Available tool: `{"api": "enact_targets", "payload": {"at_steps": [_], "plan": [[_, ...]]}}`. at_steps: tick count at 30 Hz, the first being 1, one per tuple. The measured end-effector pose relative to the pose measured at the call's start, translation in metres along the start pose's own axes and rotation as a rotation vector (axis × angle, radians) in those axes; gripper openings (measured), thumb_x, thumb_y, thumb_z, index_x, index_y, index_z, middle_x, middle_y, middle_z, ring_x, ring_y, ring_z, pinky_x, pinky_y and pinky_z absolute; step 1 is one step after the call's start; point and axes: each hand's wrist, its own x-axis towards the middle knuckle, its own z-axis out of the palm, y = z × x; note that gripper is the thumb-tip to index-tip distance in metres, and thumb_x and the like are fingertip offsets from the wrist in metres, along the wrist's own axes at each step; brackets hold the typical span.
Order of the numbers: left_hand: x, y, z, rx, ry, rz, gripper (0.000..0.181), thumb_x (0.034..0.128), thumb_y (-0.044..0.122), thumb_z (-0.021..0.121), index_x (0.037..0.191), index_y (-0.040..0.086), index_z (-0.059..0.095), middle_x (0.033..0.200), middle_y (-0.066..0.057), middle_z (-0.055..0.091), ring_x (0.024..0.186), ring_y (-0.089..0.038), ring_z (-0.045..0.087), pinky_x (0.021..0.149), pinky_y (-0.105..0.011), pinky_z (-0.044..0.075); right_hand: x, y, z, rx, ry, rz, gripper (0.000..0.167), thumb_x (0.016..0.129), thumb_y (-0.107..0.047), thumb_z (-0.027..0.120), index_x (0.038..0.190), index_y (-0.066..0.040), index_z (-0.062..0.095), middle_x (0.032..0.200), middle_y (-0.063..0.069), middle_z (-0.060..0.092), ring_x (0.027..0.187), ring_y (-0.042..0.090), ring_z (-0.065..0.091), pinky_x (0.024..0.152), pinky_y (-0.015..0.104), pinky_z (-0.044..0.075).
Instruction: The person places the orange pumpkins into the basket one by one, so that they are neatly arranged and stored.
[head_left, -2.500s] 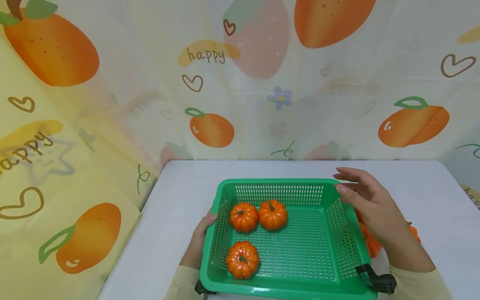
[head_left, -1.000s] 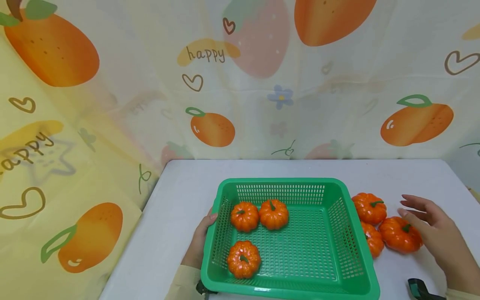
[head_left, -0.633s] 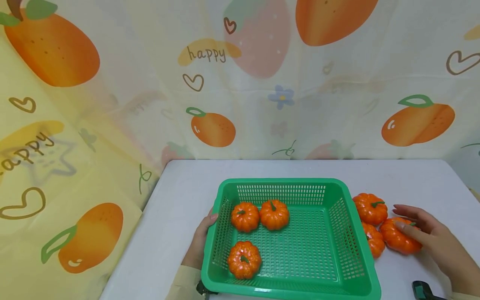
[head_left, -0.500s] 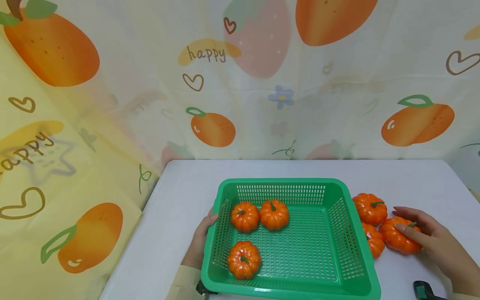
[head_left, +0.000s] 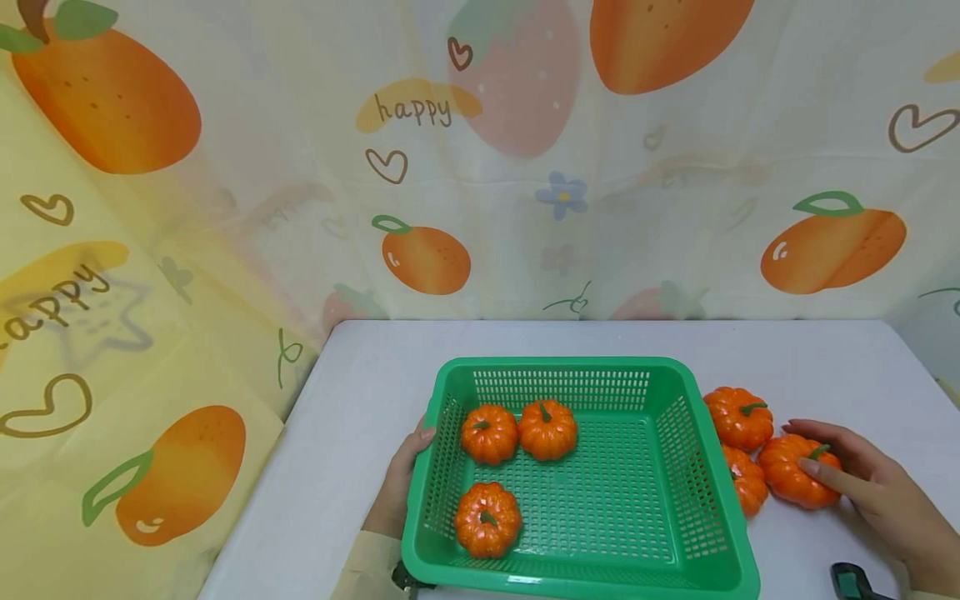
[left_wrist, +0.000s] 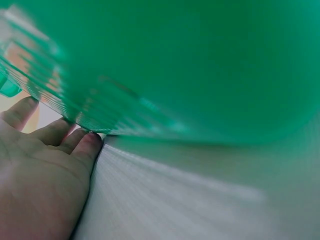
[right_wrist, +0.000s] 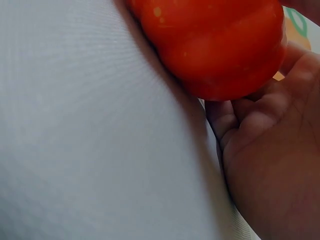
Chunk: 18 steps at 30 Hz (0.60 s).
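Orange and glossy, a pumpkin [head_left: 791,479] sits on the white table [head_left: 600,337], to the right of a green basket [head_left: 566,361], between the thumb and fingers of the right hand [head_left: 881,483]. That hand is grasping it: the thumb lies on the upper near side, close to the green stem [head_left: 819,452], while the index finger reaches along the far side. The right wrist view shows the palm facing the pumpkin, with fingers passing behind it. Just beside it, nearer the basket, are a second pumpkin [head_left: 738,418] and a third pumpkin [head_left: 746,485], the latter partly hidden by the basket wall. The left hand [head_left: 400,483] holds the basket's left side, thumb at the rim, fingers against the slotted outer wall. Inside, a fourth pumpkin [head_left: 490,437] and a fifth pumpkin [head_left: 548,433] sit side by side, with a sixth pumpkin [head_left: 487,533] nearer the viewer. Behind hangs a fruit-printed cloth [head_left: 510,237]
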Motion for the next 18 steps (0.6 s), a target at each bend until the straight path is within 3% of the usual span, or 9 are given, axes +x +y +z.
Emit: {"api": "enact_targets", "payload": {"at_steps": [10,17,18], "plan": [[-0.0001,-0.0005,-0.0014,0.001,0.002,0.006,0.086,0.1013,0.034,0.03,0.174,0.006,-0.007,0.159,-0.039,0.021,0.14,-0.043,0.034,0.116,-0.052,0.028,-0.0005,0.0039,0.0003,0.058,0.021,0.031,0.045,0.114,-0.026,0.062,0.156,-0.012,0.056,0.129,-0.038,0.05,0.12,-0.007,0.037,0.086,0.006,0.036],[-0.0008,-0.0017,-0.0017,0.011,-0.01,0.005,0.085,0.1031,0.038,0.029,0.174,0.009,-0.008,0.162,-0.04,0.019,0.146,-0.05,0.029,0.118,-0.061,0.027,-0.0007,0.0048,-0.002,0.106,0.041,0.037,0.038,0.115,-0.022,0.061,0.152,-0.019,0.061,0.127,-0.037,0.052,0.117,-0.007,0.041,0.084,0.007,0.042],[-0.003,0.0035,0.0012,0.014,-0.02,0.012,0.085,0.1037,0.037,0.029,0.174,0.007,-0.009,0.161,-0.04,0.019,0.145,-0.048,0.03,0.117,-0.059,0.028,-0.0008,0.0046,-0.0026,0.123,0.047,0.04,0.037,0.115,-0.021,0.06,0.152,-0.02,0.062,0.127,-0.037,0.053,0.117,-0.007,0.042,0.084,0.007,0.043]]}}
